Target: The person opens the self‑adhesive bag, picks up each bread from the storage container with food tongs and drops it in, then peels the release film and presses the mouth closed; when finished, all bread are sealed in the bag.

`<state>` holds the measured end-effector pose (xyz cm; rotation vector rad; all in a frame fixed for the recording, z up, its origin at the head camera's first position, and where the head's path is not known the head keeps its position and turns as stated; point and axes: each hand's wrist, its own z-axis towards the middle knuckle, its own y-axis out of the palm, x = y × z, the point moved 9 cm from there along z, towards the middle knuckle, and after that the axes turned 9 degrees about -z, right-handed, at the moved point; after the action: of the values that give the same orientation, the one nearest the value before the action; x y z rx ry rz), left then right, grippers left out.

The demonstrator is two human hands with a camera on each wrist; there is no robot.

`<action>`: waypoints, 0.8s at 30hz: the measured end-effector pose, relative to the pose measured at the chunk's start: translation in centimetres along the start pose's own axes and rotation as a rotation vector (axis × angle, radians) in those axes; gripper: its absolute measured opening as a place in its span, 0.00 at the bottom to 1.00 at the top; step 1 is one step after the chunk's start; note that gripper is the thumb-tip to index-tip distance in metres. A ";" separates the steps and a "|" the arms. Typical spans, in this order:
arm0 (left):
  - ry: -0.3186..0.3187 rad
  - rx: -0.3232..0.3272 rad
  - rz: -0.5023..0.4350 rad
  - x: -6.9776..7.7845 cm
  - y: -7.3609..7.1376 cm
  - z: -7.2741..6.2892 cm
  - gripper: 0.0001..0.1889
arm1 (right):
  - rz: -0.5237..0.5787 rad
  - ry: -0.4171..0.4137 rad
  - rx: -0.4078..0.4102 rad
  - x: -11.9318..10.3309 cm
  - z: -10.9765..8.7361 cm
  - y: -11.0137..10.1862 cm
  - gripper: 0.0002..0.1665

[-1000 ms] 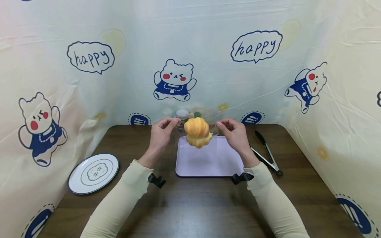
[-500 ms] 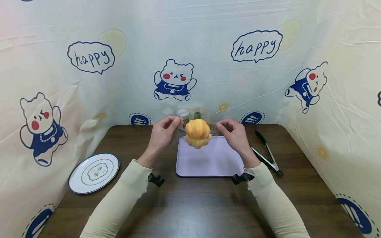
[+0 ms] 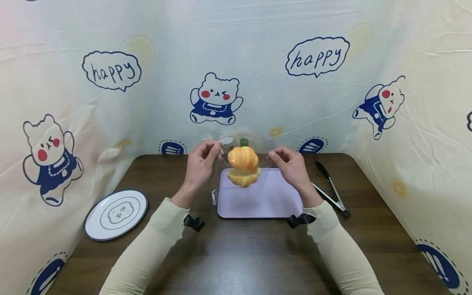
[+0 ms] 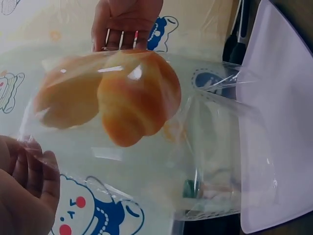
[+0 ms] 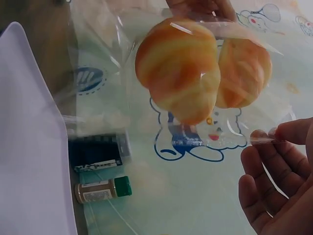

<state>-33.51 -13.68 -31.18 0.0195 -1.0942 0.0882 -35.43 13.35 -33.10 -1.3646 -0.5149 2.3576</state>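
Two golden bread rolls hang in a clear plastic bag over the tray, one lower than the other. The left hand pinches the bag's left upper edge between thumb and fingers. On the opposite edge, the right hand pinches the film likewise, thumb against forefinger in the right wrist view. Both rolls lie between the hands, untouched by the fingers. Below the bag, the lilac tray rests on the table.
A white blue-rimmed plate lies at the left. Black-tipped tongs rest open right of the tray. Behind the bag stand a green-capped shaker jar and a dark box. A patterned curtain closes off the back and sides.
The left hand has risen slightly, and the bag spreads wider, with a shiny part now showing beside the tray's left edge. The lower roll has sunk a little. The right hand stays nearly still.
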 end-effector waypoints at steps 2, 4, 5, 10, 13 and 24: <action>0.002 0.006 0.021 0.1 -0.1 0.0 0.16 | 0.013 0.003 0.003 0.0 0.0 -0.1 0.15; 0.009 0.017 0.040 0.3 -0.2 -0.1 0.15 | 0.021 0.002 0.010 0.0 0.0 -0.2 0.14; 0.012 0.022 0.055 0.4 -0.2 -0.1 0.14 | 0.025 -0.001 0.011 -0.1 -0.1 -0.2 0.14; -0.003 0.000 0.090 0.8 0.1 -0.3 0.15 | 0.033 -0.013 0.007 -0.5 -0.1 -0.3 0.13; -0.045 -0.037 0.045 0.5 0.4 -0.4 0.15 | 0.023 -0.007 0.011 -0.4 -0.1 -0.4 0.14; -0.135 -0.103 0.040 -0.4 0.4 -0.3 0.18 | 0.020 0.011 0.028 -0.1 0.1 -0.8 0.15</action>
<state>-33.48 -13.33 -31.72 -0.0899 -1.2326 0.0677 -35.39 13.98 -32.62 -1.3752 -0.4653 2.3627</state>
